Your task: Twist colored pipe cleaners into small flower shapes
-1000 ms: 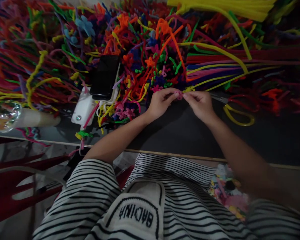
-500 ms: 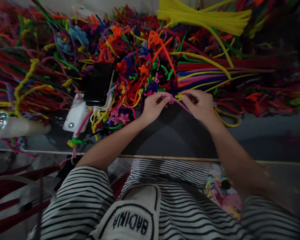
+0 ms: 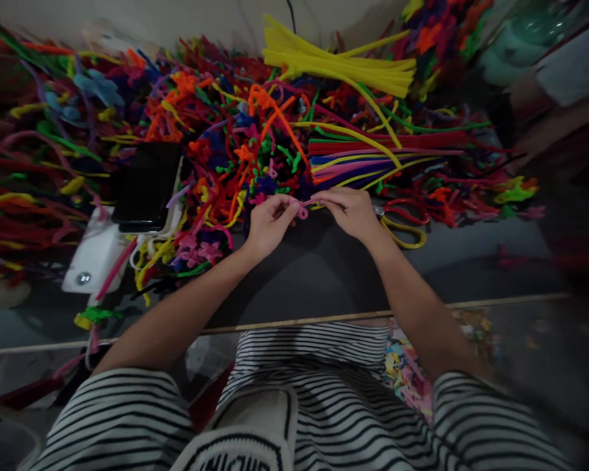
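A pink pipe cleaner (image 3: pixel 303 212), bent into small loops, is pinched at its looped part by my left hand (image 3: pixel 271 222). Its straight end runs to the fingertips of my right hand (image 3: pixel 351 210), which are pressed together on it. Both hands are just above the dark table (image 3: pixel 304 275). A bit of yellow shows under my right fingers; whether it is held I cannot tell. Close to the right hand lie scissors (image 3: pixel 405 222) with one red and one yellow handle loop.
Tangled coloured pipe cleaners cover the back and left. A yellow bundle (image 3: pixel 338 62) and a mixed-colour bundle (image 3: pixel 373 154) lie behind my hands. A black phone (image 3: pixel 148 186) and a white power bank (image 3: pixel 94 252) are at left. The table's front edge (image 3: pixel 294 322) is near my body.
The view has shifted right, so things appear further left. My right hand has changed its grip on the pink pipe cleaner, and the yellow piece at its fingertips is now mostly hidden.
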A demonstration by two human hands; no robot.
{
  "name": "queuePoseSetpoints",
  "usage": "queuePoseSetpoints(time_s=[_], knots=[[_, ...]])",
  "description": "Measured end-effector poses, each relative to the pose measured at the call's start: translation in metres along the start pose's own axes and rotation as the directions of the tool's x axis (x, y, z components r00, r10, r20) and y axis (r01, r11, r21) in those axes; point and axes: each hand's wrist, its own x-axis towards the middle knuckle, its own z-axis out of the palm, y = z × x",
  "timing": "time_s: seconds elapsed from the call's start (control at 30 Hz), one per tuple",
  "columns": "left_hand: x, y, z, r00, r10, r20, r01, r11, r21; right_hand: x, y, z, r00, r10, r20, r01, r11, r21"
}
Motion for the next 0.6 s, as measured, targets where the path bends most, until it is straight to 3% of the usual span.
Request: queuePoseSetpoints(time_s=[0.3,0.43,0.6], knots=[[0.004,-0.010,-0.002,0.998,0.022,0.052,-0.024,0.999,0.046,-0.007,-0.002,0.015,0.988,0.088,-0.128,-0.090,0.996,-0.006],[0.005,-0.014,-0.004,0.997,0.028,0.076,-0.036,0.993,0.108,-0.008,-0.002,0.013,0.984,0.125,-0.126,-0.130,0.991,-0.027],[0.003,-0.016,-0.002,0.996,0.043,0.083,-0.056,0.985,0.164,-0.009,-0.001,0.013,0.969,0.136,-0.208,-0.130,0.991,0.043]])
